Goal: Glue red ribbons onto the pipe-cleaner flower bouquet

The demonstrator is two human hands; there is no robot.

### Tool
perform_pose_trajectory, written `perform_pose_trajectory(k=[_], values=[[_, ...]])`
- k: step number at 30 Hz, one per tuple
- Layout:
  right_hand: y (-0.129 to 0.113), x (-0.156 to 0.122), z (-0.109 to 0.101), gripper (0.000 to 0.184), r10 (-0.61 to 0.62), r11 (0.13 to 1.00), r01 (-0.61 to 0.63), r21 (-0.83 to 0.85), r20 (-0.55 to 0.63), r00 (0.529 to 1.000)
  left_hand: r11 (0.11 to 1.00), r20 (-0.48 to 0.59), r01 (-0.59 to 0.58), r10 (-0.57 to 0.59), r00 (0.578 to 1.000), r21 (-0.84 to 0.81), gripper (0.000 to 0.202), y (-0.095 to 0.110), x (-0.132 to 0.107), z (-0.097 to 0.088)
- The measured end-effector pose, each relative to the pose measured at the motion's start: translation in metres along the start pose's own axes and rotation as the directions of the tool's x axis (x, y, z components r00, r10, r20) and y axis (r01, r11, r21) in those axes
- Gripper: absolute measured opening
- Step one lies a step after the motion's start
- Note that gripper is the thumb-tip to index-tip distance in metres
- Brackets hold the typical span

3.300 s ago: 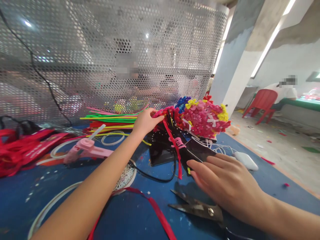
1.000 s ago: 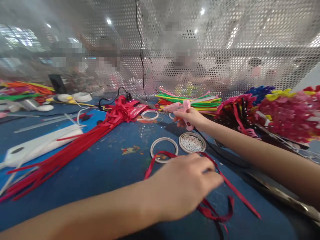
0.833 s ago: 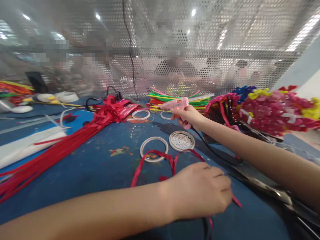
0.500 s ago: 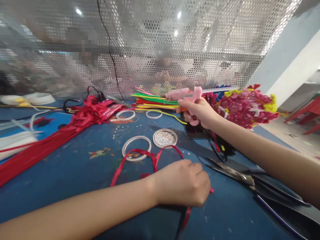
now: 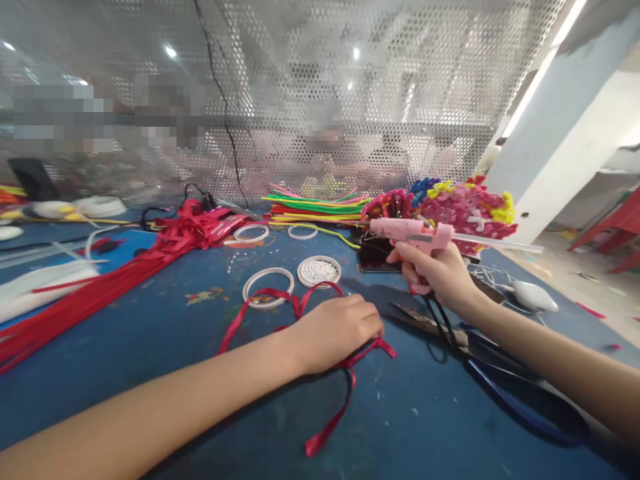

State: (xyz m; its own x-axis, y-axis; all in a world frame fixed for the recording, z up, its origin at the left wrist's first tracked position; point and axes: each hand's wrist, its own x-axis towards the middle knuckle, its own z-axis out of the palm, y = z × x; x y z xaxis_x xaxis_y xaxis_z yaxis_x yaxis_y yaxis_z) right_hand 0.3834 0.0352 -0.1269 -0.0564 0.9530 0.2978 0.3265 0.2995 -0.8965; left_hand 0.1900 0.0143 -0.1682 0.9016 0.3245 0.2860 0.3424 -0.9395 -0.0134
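The red ribbon (image 5: pixel 341 410) lies looped on the blue surface (image 5: pixel 165 333). Its crossing is covered by the left hand (image 5: pixel 336 331), which is curled shut over it, knuckles up. The pink glue gun (image 5: pixel 415 232) is gripped in the closed right hand (image 5: pixel 440 277) and raised above the surface, nozzle pointed left, apart from the ribbon. The trigger finger seems hidden, so a squeeze cannot be judged. For a clean join, the crossing should be pinned flat, the fingertips drawn back from the nozzle's path, and the cord kept off the scissors (image 5: pixel 420 322) beneath the right wrist.
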Motion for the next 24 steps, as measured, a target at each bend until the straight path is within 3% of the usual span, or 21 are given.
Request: perform_pose_trajectory(k=[3,7,10,12,14,16,20,24], values=[[-0.001,-0.012,-0.009,0.028,0.017,1.0,-0.016,0.017,-0.028,0.999,1.0,0.005,-0.012,0.012,1.0,0.025,0.028,0.004,0.0,0.001],[0.0,-0.03,-0.022,0.028,0.026,0.999,-0.024,0.03,-0.054,0.998,0.995,0.04,0.1,-0.101,0.994,0.03,0.028,0.012,0.006,0.002],[0.006,-0.045,-0.033,0.03,0.046,0.998,-0.043,0.043,-0.085,0.995,0.963,0.035,0.203,-0.2,0.979,-0.18,0.025,0.018,0.006,-0.005],[0.01,-0.055,-0.04,0.03,0.066,0.997,-0.063,0.037,-0.091,0.994,0.843,0.009,0.311,-0.341,0.94,-0.439,0.021,0.021,0.002,-0.013],[0.013,-0.063,-0.045,0.029,0.064,0.998,-0.063,0.023,-0.082,0.995,0.631,-0.003,0.389,-0.527,0.85,-0.672,0.015,0.022,-0.003,-0.022],[0.015,-0.071,-0.048,0.027,0.041,0.999,-0.04,0.024,-0.061,0.997,0.423,0.005,0.383,-0.666,0.746,-0.821,0.011,0.022,-0.007,-0.026],[0.013,-0.083,-0.047,0.024,-0.019,1.0,0.019,-0.006,0.003,1.0,0.132,0.079,0.293,-0.788,0.611,-0.947,0.016,0.024,-0.014,-0.019],[0.007,-0.088,-0.046,0.017,-0.259,0.925,0.285,-0.251,0.129,0.957,-0.023,0.145,0.227,-0.829,0.54,-0.974,0.023,0.027,-0.017,-0.006]])
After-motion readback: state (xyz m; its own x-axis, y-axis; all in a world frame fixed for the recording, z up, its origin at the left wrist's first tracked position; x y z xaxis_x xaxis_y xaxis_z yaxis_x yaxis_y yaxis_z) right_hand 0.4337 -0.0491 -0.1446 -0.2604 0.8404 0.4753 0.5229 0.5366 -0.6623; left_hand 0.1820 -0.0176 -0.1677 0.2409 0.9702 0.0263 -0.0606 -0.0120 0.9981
